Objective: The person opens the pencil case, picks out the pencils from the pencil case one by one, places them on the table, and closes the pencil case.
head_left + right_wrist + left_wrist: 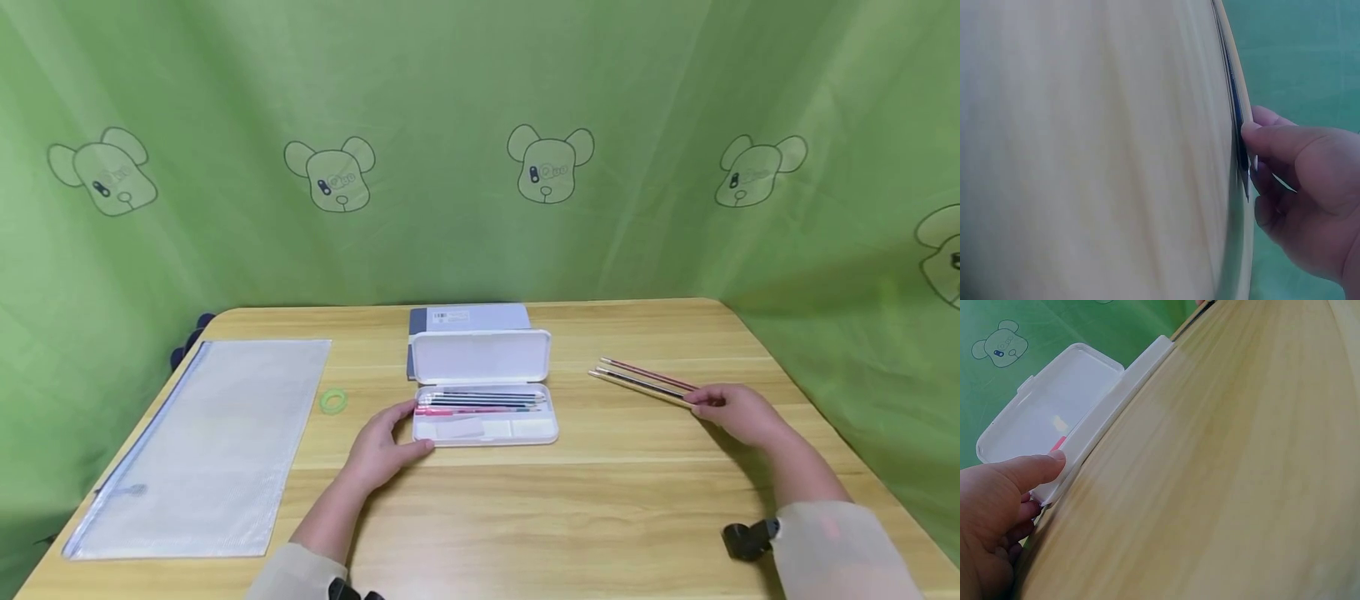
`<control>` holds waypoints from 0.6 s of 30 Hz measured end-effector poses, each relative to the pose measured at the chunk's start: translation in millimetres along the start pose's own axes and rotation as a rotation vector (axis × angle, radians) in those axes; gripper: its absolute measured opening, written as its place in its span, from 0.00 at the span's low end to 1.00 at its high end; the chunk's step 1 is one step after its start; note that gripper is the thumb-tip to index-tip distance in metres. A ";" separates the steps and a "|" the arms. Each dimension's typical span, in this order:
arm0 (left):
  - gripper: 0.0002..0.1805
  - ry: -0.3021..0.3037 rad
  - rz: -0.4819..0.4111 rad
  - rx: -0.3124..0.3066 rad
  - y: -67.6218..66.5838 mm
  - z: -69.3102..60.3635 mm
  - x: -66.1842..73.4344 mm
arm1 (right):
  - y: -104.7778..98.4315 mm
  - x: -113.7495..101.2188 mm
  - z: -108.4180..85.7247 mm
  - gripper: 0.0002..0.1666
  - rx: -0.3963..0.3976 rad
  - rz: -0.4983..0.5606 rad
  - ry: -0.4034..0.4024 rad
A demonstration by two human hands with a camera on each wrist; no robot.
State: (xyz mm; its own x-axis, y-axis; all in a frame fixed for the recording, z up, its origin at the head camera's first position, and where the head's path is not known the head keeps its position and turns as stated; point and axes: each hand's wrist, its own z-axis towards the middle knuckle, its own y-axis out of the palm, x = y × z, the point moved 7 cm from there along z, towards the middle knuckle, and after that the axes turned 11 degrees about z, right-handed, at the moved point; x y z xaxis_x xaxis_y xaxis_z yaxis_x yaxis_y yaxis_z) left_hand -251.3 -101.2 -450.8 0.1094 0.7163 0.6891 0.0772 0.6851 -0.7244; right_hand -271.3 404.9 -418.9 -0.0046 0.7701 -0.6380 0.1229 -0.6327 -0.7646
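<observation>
An open white pencil case [535, 431] lies in the middle of the table, its lid [482, 357] tilted up at the back. Inside it are several dark pencils [480, 399] and a pink one [465, 410]. My left hand [378, 450] grips the left end of the case; in the left wrist view, the thumb [1041, 470] rests on its front rim. To the right, my right hand [738, 414] pinches the near ends of a few pencils [641, 383], one reddish, one dark and one yellowish. A sharpened dark tip [1247, 184] shows below the thumb in the right wrist view.
A translucent zip pouch [195, 450] lies flat on the left of the wooden table [570, 517]. Beside it is a small green ring [333, 401]. Behind the case lies a blue-grey box or book [480, 316]. A green curtain [450, 250] hangs around the table.
</observation>
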 end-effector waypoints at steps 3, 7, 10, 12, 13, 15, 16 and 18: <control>0.40 0.003 -0.002 0.004 -0.6 0.0 0.0 | -0.8 2.3 2.4 0.17 0.017 -0.019 0.006; 0.40 -0.003 -0.007 0.000 -0.8 0.3 0.1 | -2.4 3.6 3.1 0.17 0.025 -0.023 0.020; 0.40 -0.009 -0.008 -0.004 -0.5 0.4 0.0 | -2.7 4.1 3.6 0.17 0.031 -0.024 0.021; 0.40 -0.011 -0.007 -0.005 -0.4 0.2 -0.1 | -2.6 5.0 4.2 0.16 0.038 -0.029 0.019; 0.39 -0.011 -0.007 -0.005 -0.5 0.1 -0.2 | -2.5 5.5 4.7 0.16 0.041 -0.032 0.020; 0.39 -0.009 -0.007 -0.004 -0.5 -0.1 0.0 | -2.1 6.7 5.6 0.16 0.049 -0.038 0.021; 0.39 -0.007 -0.008 -0.003 -0.4 -0.2 0.1 | -1.9 7.0 6.0 0.17 0.052 -0.040 0.022; 0.39 -0.005 -0.008 -0.003 -0.2 -0.4 0.1 | -1.6 7.3 6.6 0.17 0.056 -0.042 0.024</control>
State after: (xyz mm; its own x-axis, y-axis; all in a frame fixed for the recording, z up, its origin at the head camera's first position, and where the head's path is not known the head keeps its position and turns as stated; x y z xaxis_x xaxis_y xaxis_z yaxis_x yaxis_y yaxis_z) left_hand -251.0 -101.3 -450.6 0.1037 0.7114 0.6951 0.0806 0.6905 -0.7188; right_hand -278.0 411.1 -422.9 0.0148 0.7975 -0.6031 0.0671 -0.6026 -0.7952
